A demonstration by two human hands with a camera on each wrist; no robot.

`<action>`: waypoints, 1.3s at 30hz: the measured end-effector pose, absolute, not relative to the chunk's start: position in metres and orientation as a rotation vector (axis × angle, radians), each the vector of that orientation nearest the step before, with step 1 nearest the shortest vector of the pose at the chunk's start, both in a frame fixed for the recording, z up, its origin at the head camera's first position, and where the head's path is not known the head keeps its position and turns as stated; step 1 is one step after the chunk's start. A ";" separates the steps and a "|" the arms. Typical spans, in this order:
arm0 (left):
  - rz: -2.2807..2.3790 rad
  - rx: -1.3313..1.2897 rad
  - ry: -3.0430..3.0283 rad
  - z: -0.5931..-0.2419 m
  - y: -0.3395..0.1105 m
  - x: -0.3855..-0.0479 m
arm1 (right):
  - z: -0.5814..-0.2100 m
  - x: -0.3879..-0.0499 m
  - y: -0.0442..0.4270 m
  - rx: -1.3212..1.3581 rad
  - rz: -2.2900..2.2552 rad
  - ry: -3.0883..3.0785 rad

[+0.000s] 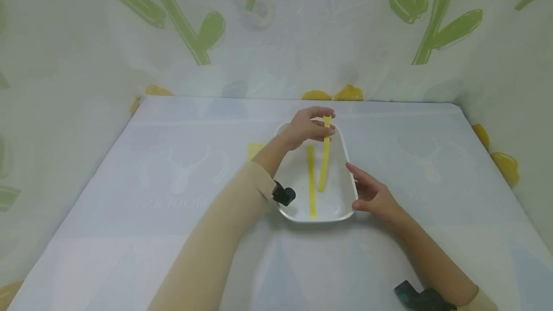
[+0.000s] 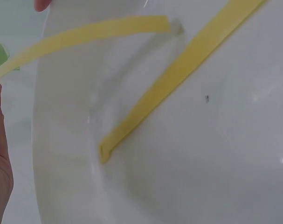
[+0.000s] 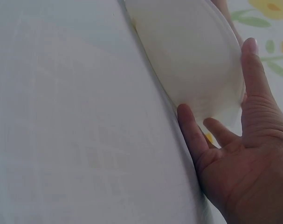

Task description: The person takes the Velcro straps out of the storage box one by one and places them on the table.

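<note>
A white tray (image 1: 294, 210) with rounded corners sits on the table in the head view. My left hand (image 1: 307, 127) is above its far end and pinches the upper end of a thin yellow strip (image 1: 322, 169). That strip hangs down into the tray and bends in the left wrist view. A second yellow strip (image 1: 311, 181) lies lengthwise on the tray floor, one end folded over. My right hand (image 1: 375, 198) rests against the tray's right side. In the right wrist view its thumb is at the rim and its fingertips touch the wall lower down.
More yellow strips (image 1: 256, 148) lie on the table left of the tray, partly behind my left forearm. A pale patterned cloth (image 1: 181, 215) covers the table. Behind it hangs a curtain (image 1: 302, 37) with green stems and leaves.
</note>
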State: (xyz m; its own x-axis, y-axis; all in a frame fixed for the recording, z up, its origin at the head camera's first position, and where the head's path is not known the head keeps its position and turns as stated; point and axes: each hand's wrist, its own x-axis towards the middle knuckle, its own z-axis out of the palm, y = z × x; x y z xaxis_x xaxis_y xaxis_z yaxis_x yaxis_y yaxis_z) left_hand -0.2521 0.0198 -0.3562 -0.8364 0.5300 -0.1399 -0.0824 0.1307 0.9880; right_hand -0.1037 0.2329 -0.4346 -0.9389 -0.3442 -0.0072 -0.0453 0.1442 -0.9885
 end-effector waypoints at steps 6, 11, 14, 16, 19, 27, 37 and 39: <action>1.795 0.462 1.917 -0.345 0.013 -0.252 | -0.436 -0.103 0.235 -0.386 -1.894 2.179; 1.770 0.483 1.900 -0.337 0.009 -0.253 | -0.438 -0.103 0.236 -0.429 -1.935 2.145; 1.733 0.499 1.921 -0.331 0.004 -0.251 | -0.438 -0.103 0.235 -0.457 -1.969 2.109; 1.715 0.501 1.939 -0.328 -0.002 -0.250 | -0.439 -0.103 0.234 -0.474 -1.980 2.093; 1.707 0.505 1.963 -0.324 -0.011 -0.249 | -0.440 -0.104 0.233 -0.497 -1.980 2.083; 1.663 0.535 2.037 -0.320 -0.037 -0.248 | -0.440 -0.105 0.232 -0.507 -1.993 2.071; 1.596 0.435 2.105 -0.335 -0.073 -0.238 | -0.440 -0.104 0.232 -0.529 -2.009 2.040; 1.599 0.404 2.115 -0.335 -0.080 -0.235 | -0.441 -0.104 0.233 -0.531 -2.006 2.041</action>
